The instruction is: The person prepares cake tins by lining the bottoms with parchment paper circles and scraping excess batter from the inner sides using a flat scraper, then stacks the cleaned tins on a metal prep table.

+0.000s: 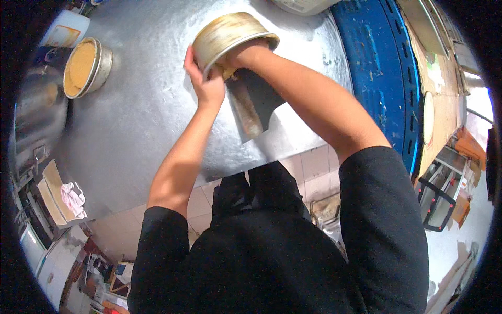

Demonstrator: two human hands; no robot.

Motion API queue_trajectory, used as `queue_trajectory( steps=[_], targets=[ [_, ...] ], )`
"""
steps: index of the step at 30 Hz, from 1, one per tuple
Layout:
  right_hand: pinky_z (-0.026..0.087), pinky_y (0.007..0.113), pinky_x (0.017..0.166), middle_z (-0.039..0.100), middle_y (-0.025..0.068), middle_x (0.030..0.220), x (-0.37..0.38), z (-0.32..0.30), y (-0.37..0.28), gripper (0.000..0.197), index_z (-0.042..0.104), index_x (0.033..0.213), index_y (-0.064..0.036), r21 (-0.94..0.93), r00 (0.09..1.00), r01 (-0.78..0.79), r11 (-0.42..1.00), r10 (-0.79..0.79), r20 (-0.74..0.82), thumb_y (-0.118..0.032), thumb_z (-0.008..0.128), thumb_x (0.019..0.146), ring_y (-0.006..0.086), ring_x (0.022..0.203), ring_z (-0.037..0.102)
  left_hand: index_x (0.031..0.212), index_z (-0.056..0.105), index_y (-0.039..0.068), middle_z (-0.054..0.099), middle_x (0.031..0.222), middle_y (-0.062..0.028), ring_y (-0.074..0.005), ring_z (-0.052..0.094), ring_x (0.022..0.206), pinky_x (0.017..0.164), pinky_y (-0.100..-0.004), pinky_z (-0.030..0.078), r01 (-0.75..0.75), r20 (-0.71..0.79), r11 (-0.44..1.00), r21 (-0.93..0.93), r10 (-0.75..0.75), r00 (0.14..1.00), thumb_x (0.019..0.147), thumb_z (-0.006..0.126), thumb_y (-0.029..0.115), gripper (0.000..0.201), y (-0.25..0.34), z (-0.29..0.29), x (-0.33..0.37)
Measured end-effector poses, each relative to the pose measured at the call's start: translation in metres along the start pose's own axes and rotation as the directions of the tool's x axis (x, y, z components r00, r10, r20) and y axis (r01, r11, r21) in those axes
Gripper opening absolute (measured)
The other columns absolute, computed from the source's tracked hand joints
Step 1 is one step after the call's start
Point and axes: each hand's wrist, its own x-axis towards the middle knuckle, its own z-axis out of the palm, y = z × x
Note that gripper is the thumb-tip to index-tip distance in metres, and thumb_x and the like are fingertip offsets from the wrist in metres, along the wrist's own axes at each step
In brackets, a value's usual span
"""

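A round metal cake tin [230, 32] is tipped on its side above the metal table, its open mouth turned toward me. My left hand [209, 86] grips the tin's rim and wall at the near left. Into the mouth reaches my right hand [252, 56]; its fingers are hidden inside. Something yellow and crumbly [228, 72] shows at the lower rim, between my hands. Below them on the table lies a dark flat shape with a dull brownish strip [247, 111]; I cannot tell what it is.
Another round tin [103, 70], holding a yellow-brown cake [82, 65], stands at the far left of the metal table [136, 136]. A whitish tub [68, 29] is behind it. To the right stands a blue metal surface [374, 73]. A pinkish cloth [73, 200] lies at the near left.
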Motion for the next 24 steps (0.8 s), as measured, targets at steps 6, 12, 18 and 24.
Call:
queue_trajectory(
  steps=[6,12,18,24],
  targets=[
    [0.025,0.038,0.106,0.035,0.0064,0.14,-0.006,-0.025,0.032,0.056,0.04,0.133,-0.019,0.072,0.974,-0.166,0.983,0.152,0.17,-0.042,0.047,0.082,0.0244,0.129,0.032,0.136,0.019,-0.002,0.033,0.134,-0.0244,-0.0382,0.034,0.123,0.106,-0.0443,0.022,-0.315,0.548,0.694,0.647,-0.136,0.826,0.068,0.066,0.025,0.087,0.045,-0.008,0.049],
    [0.03,0.039,0.104,0.035,0.0049,0.14,0.001,-0.008,0.032,0.051,0.04,0.132,-0.0207,0.117,0.99,-0.134,0.984,0.138,-0.028,-0.041,0.041,0.086,0.0232,0.127,0.037,0.132,0.03,-0.002,0.044,0.122,-0.0225,-0.0356,0.042,0.114,0.099,-0.0422,0.032,-0.401,0.587,0.727,0.557,-0.004,0.809,0.066,0.061,0.015,0.075,0.061,0.037,0.071],
    [0.032,0.039,0.101,0.043,0.0107,0.134,0.012,0.02,0.016,0.057,0.049,0.126,-0.0149,0.12,0.986,-0.168,0.978,0.164,0.042,-0.035,0.058,0.074,0.0265,0.124,0.039,0.134,0.02,0.001,0.037,0.126,-0.0193,-0.0331,0.04,0.119,0.101,-0.0393,0.033,-0.155,0.212,0.914,0.375,0.078,0.974,0.069,0.061,-0.005,0.077,-0.001,-0.009,0.015],
    [0.03,0.042,0.103,0.04,0.0075,0.137,0.005,-0.011,0.047,0.062,0.045,0.129,-0.0174,-0.017,0.981,-0.082,0.996,0.084,0.177,-0.05,0.051,0.076,0.0259,0.125,0.039,0.136,0.022,0.004,0.03,0.136,-0.02,-0.036,0.031,0.125,0.106,-0.048,0.021,-0.356,0.566,0.747,0.562,-0.033,0.824,0.068,0.064,0.019,0.081,0.066,0.012,0.065]
  ],
)
